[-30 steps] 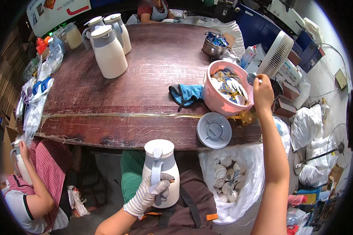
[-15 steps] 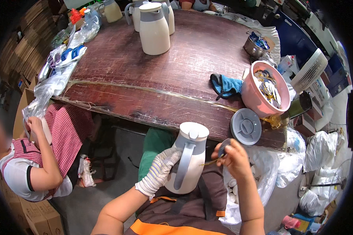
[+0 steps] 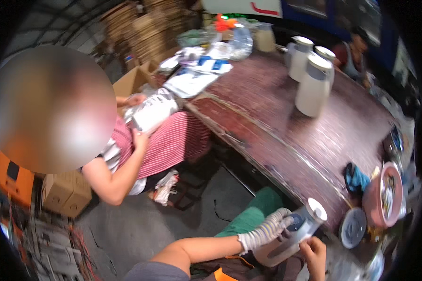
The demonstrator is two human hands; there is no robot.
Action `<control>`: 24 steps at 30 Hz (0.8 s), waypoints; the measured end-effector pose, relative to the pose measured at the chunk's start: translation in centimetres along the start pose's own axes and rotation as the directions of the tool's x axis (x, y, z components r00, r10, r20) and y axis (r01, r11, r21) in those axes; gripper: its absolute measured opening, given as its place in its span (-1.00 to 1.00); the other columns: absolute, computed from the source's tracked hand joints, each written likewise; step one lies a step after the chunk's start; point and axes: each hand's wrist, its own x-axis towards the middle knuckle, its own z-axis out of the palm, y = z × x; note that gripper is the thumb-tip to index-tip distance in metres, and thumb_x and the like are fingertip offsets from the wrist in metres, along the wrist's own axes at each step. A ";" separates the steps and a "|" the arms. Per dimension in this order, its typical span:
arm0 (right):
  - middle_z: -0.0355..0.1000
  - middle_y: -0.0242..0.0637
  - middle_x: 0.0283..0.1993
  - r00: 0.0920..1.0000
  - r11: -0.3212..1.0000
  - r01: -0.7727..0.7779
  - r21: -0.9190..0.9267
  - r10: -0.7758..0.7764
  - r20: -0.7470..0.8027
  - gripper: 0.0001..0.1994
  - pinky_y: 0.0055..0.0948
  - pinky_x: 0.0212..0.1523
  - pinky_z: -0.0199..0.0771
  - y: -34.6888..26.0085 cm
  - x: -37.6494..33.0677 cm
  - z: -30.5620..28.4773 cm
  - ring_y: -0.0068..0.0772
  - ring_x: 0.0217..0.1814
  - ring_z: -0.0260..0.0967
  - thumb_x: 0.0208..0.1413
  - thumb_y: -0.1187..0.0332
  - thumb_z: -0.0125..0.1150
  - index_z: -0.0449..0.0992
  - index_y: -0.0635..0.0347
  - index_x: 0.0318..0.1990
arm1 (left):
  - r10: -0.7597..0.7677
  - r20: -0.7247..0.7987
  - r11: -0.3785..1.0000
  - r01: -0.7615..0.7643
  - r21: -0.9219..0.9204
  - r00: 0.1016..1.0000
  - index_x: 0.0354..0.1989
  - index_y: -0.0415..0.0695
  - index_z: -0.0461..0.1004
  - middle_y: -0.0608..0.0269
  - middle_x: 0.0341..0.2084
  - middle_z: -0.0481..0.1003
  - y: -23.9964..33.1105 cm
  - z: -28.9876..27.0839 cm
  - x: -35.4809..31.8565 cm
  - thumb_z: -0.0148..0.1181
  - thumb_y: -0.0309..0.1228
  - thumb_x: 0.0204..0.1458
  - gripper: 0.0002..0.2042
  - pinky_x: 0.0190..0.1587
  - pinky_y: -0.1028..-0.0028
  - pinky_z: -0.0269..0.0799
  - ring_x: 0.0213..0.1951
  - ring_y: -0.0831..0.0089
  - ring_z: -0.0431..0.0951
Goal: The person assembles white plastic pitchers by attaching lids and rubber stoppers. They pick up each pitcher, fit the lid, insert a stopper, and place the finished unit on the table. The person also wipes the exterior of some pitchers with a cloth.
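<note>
The jug (image 3: 298, 237) tilts in front of the person, with the table (image 3: 262, 96) just beyond it. The gloved left hand (image 3: 267, 232) is closed on the jug's side, a dark tag (image 3: 294, 222) beside its fingers. The bare right hand (image 3: 315, 254) curls at the jug's handle; blur hides whether it pinches anything. The step seems to be tag placement, calling next for a steady jug and careful fingertips.

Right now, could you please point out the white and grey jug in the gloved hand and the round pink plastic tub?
White and grey jug (image 3: 306, 226): head view, grey upper part.
Pink plastic tub (image 3: 373, 201): head view, its outer wall.
</note>
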 end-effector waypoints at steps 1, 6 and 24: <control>0.35 -0.46 -0.51 0.995 0.995 -0.064 0.079 0.058 0.081 -0.90 -0.63 -0.45 0.21 -0.6 -0.3 -0.4 -0.68 -0.48 0.23 0.08 0.45 0.17 0.46 0.30 -0.41 | 0.060 -0.051 0.997 -0.062 -0.048 0.997 -0.02 -0.14 0.31 0.30 -0.42 0.45 -0.5 -0.1 0.2 0.05 -0.31 0.23 -0.76 -0.52 0.58 0.41 -0.49 0.63 0.45; 0.42 -0.21 -0.09 0.989 0.570 -0.062 0.819 -0.078 0.129 -0.70 -0.43 -0.17 0.44 2.2 0.3 -0.3 -0.35 -0.15 0.38 0.18 0.45 0.12 0.35 0.20 0.06 | 0.253 -0.247 0.936 -0.301 -0.183 0.936 -0.03 -0.15 0.35 0.36 -0.31 0.42 1.1 1.0 -0.3 0.01 -0.43 0.25 -0.83 -0.25 0.63 0.42 -0.33 0.69 0.41; 0.51 -0.20 -0.30 0.664 0.551 0.540 -0.636 -0.744 -0.080 -0.73 -0.38 -0.27 0.44 -2.8 1.2 2.5 -0.27 -0.33 0.44 -0.03 0.51 0.36 0.55 0.25 -0.12 | 0.472 0.080 0.878 -0.476 0.041 0.878 0.11 -0.15 0.32 0.19 -0.08 0.43 0.4 3.0 -2.1 0.12 -0.59 0.07 -0.61 0.01 0.38 0.39 -0.03 0.37 0.45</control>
